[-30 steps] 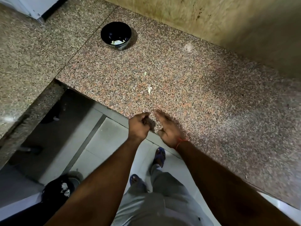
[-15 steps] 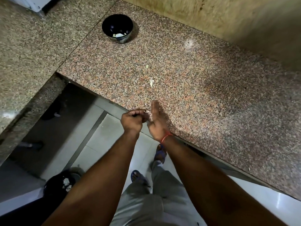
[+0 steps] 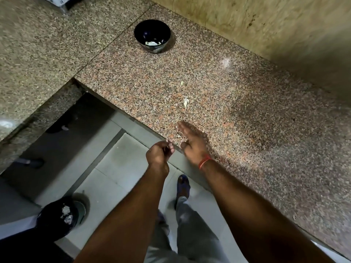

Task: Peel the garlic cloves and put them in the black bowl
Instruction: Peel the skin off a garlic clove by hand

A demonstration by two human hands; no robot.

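The right hand (image 3: 191, 143) lies flat with fingers straight on the edge of the speckled reddish granite counter (image 3: 237, 114). The left hand (image 3: 159, 153) hangs just beside it, off the counter edge, fingers curled; whether it holds anything cannot be determined. The round black bowl (image 3: 152, 36) stands well apart at the counter's far side, containing pale garlic pieces (image 3: 152, 43). A pale garlic scrap (image 3: 186, 102) lies between the bowl and the hands.

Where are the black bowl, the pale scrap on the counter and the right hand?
black bowl (image 3: 139, 29), head view, on its left inner wall.
pale scrap (image 3: 186, 102), head view, on its middle.
right hand (image 3: 192, 142), head view, on the palm.
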